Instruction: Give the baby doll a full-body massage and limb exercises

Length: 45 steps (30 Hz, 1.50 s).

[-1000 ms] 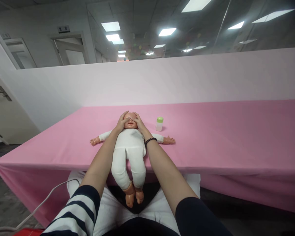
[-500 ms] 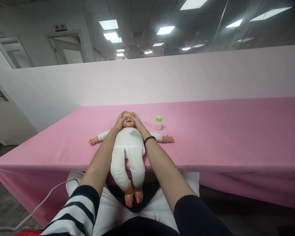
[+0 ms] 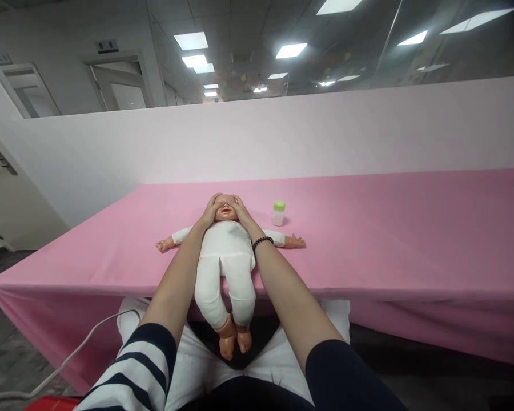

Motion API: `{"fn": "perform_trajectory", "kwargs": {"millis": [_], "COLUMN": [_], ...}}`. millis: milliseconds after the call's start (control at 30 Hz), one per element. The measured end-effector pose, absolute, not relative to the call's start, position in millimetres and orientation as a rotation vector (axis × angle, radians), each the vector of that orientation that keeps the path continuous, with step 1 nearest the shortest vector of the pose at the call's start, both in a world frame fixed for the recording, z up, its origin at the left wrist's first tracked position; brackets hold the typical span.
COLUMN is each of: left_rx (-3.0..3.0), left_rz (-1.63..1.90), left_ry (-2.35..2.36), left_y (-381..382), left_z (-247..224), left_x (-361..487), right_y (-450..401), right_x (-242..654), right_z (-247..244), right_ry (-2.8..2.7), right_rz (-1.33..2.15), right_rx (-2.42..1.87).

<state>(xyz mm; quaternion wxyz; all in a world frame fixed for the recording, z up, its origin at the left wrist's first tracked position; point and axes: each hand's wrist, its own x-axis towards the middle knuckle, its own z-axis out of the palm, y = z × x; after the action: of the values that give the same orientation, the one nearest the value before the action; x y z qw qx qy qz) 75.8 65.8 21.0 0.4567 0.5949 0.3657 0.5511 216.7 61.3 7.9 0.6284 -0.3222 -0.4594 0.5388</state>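
A baby doll (image 3: 225, 245) in a white suit lies face up on the pink-covered table (image 3: 368, 240), its arms spread and its legs hanging over the front edge. My left hand (image 3: 212, 211) rests on the left side of the doll's head, and my right hand (image 3: 239, 210) on the right side. Both thumbs lie across the eye area, covering it; the mouth shows below. The fingers of both hands are spread around the head. A dark beaded bracelet circles my right wrist.
A small bottle with a green cap (image 3: 278, 213) stands right of the doll's head. Behind the table rises a white wall (image 3: 257, 137) with glass above. A cable (image 3: 81, 347) runs at the lower left, near a red object (image 3: 53, 404).
The whole view has shifted very slightly. Both hands stay in the same place on the doll's head.
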Motion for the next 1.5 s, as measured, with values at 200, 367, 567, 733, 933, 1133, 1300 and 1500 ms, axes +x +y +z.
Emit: {"fn": "perform_trajectory", "kwargs": {"millis": [200, 367, 567, 733, 933, 1133, 1300, 1500], "left_rx": [1.512, 1.501, 1.481, 1.451, 1.377, 1.336, 1.373, 1.455], "left_rz": [1.384, 1.403, 1.396, 1.405, 1.424, 1.427, 1.445, 1.401], "left_ry": [0.873, 0.885, 0.892, 0.889, 0.886, 0.865, 0.864, 0.847], "left_y": [62.9, 63.2, 62.7, 60.6, 54.4, 52.0, 58.0, 62.8], "left_z": [21.5, 21.2, 22.1, 24.8, 28.7, 29.3, 25.9, 18.6], "left_x": [75.4, 75.6, 76.0, 78.3, 80.2, 80.5, 79.3, 75.5], "right_y": [64.8, 68.2, 74.4, 83.4, 93.7, 91.3, 76.6, 58.7], "right_x": [219.6, 218.9, 218.6, 218.3, 212.1, 207.4, 211.7, 218.8], "right_z": [4.6, 2.1, -3.0, -8.2, -7.7, -2.3, 0.7, 5.6], "right_ry": [-1.115, -1.121, -1.122, -1.141, -1.089, -1.087, -1.109, -1.177], "right_rz": [1.255, 1.284, 1.269, 1.241, 1.193, 1.179, 1.187, 1.243], "right_rx": [-0.734, -0.718, -0.719, -0.722, -0.721, -0.695, -0.688, -0.693]}}
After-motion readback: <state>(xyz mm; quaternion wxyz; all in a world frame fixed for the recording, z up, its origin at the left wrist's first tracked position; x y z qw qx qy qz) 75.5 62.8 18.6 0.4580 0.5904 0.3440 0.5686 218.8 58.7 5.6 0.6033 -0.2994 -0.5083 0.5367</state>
